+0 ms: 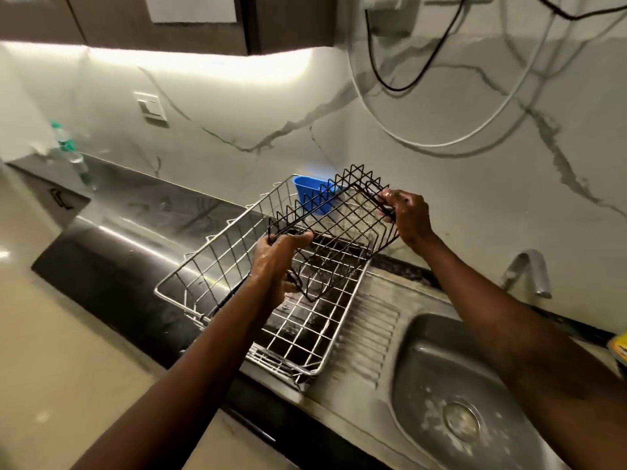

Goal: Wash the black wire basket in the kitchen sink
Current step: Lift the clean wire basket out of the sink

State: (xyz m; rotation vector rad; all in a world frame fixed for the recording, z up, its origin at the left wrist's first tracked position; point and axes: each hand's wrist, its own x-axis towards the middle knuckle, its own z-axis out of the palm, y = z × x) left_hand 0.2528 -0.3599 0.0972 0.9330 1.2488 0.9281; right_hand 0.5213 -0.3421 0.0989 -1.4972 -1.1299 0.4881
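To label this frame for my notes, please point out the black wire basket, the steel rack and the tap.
black wire basket [339, 228]: head view, bottom mesh.
steel rack [220, 266]: head view, left wall.
tap [542, 278]: head view, spout.

Open counter [112, 266] left of silver rack [220, 245], blue cup [307, 191] behind, black wire basket [339, 225] above, sink [424, 351] and faucet [529, 269] right.

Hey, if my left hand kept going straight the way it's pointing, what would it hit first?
Likely the blue plastic cup at the far end of the silver wire rack, past the black wire basket the left hand grips; depth is unclear.
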